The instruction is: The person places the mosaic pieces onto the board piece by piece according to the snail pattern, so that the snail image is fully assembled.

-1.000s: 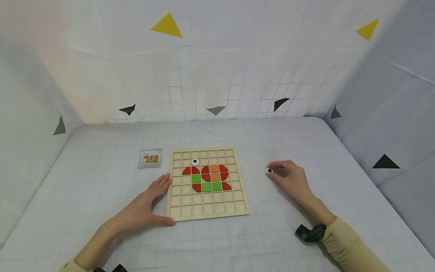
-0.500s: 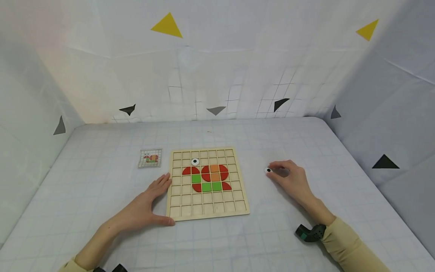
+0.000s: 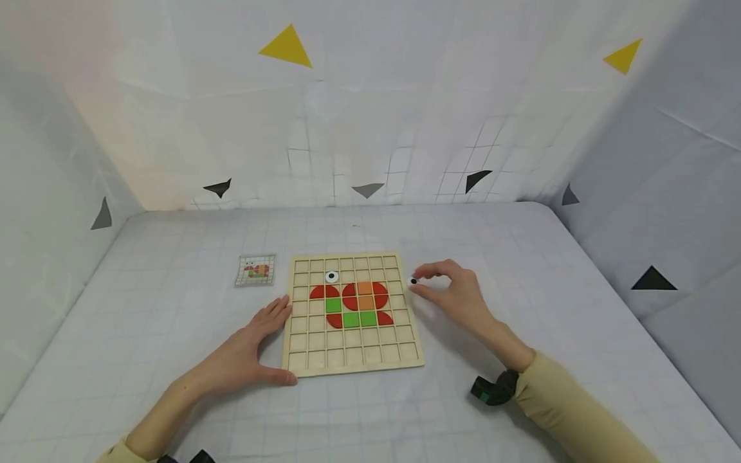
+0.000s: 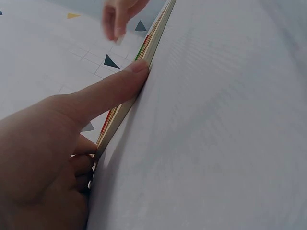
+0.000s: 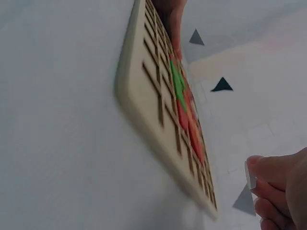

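Between thumb and fingertips my right hand [image 3: 454, 296] pinches a white round eye tile [image 3: 413, 281] with a black dot, at the right edge of a wooden grid board [image 3: 365, 357]. In the right wrist view the tile [image 5: 251, 175] shows nearly edge-on. My left hand [image 3: 246, 354] rests along the board's left side, fingers extended on the edge and thumb at the near left corner. A second eye tile [image 3: 332, 276] lies in an upper cell. Red curved tiles [image 3: 325, 292], green square tiles [image 3: 350, 319] and orange square tiles [image 3: 366, 303] fill cells below it.
Left of the board lies a small pattern card [image 3: 255, 270] printed with a similar coloured figure on a grid. A pale gridded cloth [image 3: 359, 418] covers the table. White sheets with yellow and dark triangles [image 3: 287, 46] stand behind and at the sides.
My right hand has moved left with the pinched eye tile, from well to the right of the board up to its right edge. My left hand stays at the board.
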### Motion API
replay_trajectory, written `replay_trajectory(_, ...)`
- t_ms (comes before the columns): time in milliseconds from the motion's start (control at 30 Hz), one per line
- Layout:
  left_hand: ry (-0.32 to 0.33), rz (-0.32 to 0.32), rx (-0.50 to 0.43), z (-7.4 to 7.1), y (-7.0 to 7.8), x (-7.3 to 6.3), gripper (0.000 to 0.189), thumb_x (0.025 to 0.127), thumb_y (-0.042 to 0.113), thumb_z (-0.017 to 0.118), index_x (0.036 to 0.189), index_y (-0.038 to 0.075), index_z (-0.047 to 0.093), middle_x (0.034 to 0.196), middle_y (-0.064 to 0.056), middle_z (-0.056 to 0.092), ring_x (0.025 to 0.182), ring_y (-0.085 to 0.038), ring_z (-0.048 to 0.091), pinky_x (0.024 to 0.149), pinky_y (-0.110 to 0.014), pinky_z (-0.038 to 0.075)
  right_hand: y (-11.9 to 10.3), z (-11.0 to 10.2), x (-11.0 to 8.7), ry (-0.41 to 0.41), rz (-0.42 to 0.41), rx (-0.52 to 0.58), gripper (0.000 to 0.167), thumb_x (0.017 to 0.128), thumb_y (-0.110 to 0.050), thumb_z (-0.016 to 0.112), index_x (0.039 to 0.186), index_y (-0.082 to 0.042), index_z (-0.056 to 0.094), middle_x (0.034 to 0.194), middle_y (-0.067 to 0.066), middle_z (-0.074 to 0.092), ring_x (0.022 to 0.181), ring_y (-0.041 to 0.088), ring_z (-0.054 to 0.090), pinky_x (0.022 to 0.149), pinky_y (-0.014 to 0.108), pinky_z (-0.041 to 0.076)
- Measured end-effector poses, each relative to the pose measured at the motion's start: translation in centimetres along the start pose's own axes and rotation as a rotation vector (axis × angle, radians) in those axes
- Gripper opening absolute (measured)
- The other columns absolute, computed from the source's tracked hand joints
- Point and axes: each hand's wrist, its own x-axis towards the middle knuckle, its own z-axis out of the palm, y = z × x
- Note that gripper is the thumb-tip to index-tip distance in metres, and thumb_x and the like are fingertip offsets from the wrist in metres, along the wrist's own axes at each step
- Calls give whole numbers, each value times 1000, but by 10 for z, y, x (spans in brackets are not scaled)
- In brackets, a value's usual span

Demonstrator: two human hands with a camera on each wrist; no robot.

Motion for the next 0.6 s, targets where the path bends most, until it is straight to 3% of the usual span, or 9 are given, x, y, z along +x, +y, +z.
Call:
replay_trajectory(133, -9, -10, 3, 0, -1, 0, 123, 64, 65, 83, 159, 12, 26, 169, 0, 12, 155, -35, 7, 121, -61, 14, -29, 28, 20, -71, 0, 68, 25, 81, -22, 84, 103, -13, 76, 99, 0, 74, 97, 22, 63, 86, 50, 53)
replay_trajectory(300, -10, -12, 4, 1, -2, 0, 122, 65, 66, 83, 159, 14, 26, 169, 1, 12, 155, -33, 6, 122, -60, 14, -55, 65, 42, -176, 14, 104, 23, 85, -23, 81, 105, -13, 76, 100, -1, 73, 98, 21, 63, 86, 43, 53)
replay_trajectory(600, -15, -2, 3, 0, -2, -1, 121, 66, 67, 81, 160, 15, 25, 169, 2, 11, 155, -33, 6, 121, -61, 15, -75, 113, 69, -275, -31, 86, 23, 86, -25, 80, 104, -12, 76, 96, -2, 71, 94, 18, 60, 80, 33, 52)
